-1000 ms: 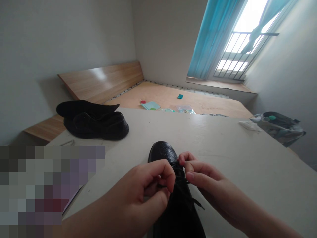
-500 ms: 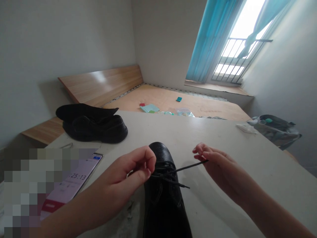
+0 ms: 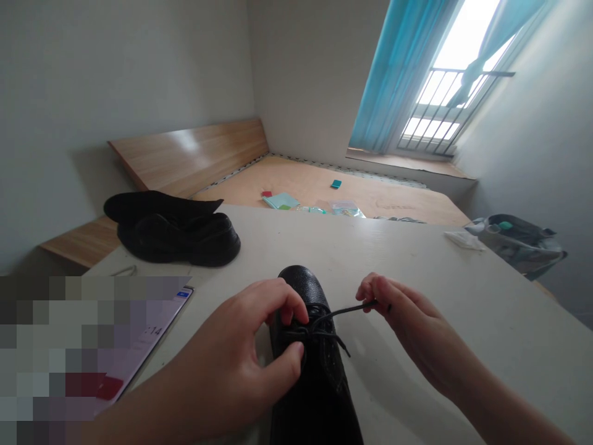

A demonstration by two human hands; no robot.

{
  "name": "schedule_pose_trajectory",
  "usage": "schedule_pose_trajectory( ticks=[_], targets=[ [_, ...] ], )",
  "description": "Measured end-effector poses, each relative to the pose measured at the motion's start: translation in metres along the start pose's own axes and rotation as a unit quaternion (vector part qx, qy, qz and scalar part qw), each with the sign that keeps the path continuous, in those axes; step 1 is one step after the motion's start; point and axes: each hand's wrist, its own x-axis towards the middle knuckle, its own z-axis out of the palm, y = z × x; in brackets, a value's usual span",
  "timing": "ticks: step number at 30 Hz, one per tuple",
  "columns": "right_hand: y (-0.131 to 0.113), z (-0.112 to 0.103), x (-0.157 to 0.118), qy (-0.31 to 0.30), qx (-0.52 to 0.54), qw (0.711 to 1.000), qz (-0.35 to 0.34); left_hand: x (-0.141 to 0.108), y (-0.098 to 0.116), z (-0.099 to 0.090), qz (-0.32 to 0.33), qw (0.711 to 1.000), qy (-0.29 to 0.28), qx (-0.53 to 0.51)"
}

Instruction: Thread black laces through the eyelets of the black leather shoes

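A black leather shoe (image 3: 319, 389) lies with its toe pointing away from me, at the lower middle of the head view. Its dark shoelace (image 3: 345, 309) crosses over the tongue, and one loose end hangs to the right side. My right hand (image 3: 398, 315) pinches the other lace end and holds it stretched out to the right, above the table. Over the shoe's left side, my left hand (image 3: 259, 334) has thumb and index finger apart, around the crossing of the lace. Its other fingers are curled and partly hidden.
On the white table (image 3: 398, 253), a second black shoe (image 3: 185, 238) stands at back left with a black insole (image 3: 152, 204) on it. A phone (image 3: 134, 346), partly blurred out, lies at left. A white crumpled wrapper (image 3: 463, 240) is near a bag (image 3: 523, 247) at right.
My left hand has moved right onto the lacing, and its thumb and index finger have spread. My right hand has shifted slightly left, still pinching the lace, which now sags a little.
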Motion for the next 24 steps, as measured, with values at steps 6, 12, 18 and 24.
schedule_pose_trajectory(
  ticks=[6,12,18,24],
  targets=[
    [-0.003,-0.001,-0.006,-0.072,0.044,0.995,-0.049,0.005,0.000,0.006,0.010,1.000,-0.001,0.022],
    [-0.010,0.011,-0.019,-0.094,-0.100,0.986,-0.094,0.005,-0.003,0.007,0.020,1.000,0.011,0.003],
    [-0.009,0.020,-0.024,-0.050,-0.222,0.959,-0.170,0.008,-0.007,0.010,0.001,1.000,-0.002,-0.031],
    [-0.008,0.022,-0.022,-0.068,-0.295,0.910,-0.283,0.008,-0.011,0.012,-0.046,0.994,-0.019,-0.093]
  ],
)
